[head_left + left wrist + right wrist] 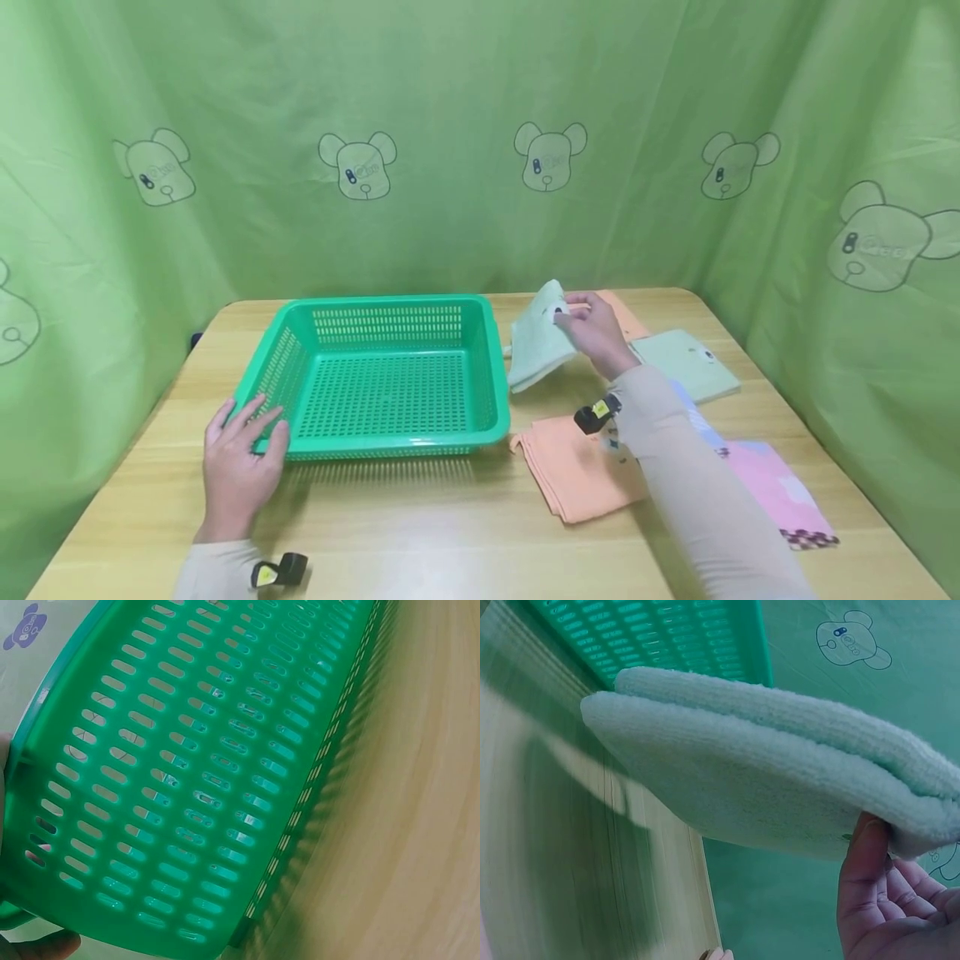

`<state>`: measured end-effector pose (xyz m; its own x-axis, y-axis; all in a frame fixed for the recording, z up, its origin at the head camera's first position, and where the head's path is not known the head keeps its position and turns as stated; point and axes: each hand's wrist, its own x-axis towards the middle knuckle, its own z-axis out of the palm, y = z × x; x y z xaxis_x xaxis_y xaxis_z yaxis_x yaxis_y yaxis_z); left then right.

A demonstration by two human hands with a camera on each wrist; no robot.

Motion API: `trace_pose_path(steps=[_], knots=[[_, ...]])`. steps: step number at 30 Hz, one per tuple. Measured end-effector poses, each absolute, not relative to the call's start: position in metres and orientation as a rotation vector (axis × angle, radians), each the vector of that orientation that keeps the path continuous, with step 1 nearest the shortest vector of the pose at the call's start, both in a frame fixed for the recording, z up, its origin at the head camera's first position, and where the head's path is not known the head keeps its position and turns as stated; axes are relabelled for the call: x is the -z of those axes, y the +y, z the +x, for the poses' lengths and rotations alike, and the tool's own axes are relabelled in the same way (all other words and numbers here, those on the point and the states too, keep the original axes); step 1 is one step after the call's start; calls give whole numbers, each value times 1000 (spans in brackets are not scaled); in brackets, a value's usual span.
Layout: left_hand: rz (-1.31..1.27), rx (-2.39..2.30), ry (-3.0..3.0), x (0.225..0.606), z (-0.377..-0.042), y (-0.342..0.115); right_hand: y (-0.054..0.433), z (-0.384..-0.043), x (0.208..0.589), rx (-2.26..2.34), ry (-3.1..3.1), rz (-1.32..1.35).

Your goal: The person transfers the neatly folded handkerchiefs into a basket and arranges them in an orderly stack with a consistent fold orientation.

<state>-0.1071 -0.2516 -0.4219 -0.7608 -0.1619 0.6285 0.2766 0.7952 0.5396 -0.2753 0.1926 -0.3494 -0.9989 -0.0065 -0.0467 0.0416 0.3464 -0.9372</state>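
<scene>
In the right hand (600, 335) hangs a folded, fuzzy, pale-green cloth (538, 346).

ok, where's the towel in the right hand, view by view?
Head: pale green towel right of centre, pinched by the right hand.
Left wrist: not visible.
Right wrist: across the middle, reaching the right edge.
Shared landmark: green basket, in all three views.

Basket (390, 446) left of several cloths (588, 479) on the table (390, 533), curtain (450, 229) behind them all.
</scene>
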Motion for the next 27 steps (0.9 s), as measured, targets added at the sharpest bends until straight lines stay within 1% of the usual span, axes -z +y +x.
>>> trace_pose_path(steps=[27], knots=[[-86,810,-2288,419,-109,-252,191,-276,338,1796,2524,62]])
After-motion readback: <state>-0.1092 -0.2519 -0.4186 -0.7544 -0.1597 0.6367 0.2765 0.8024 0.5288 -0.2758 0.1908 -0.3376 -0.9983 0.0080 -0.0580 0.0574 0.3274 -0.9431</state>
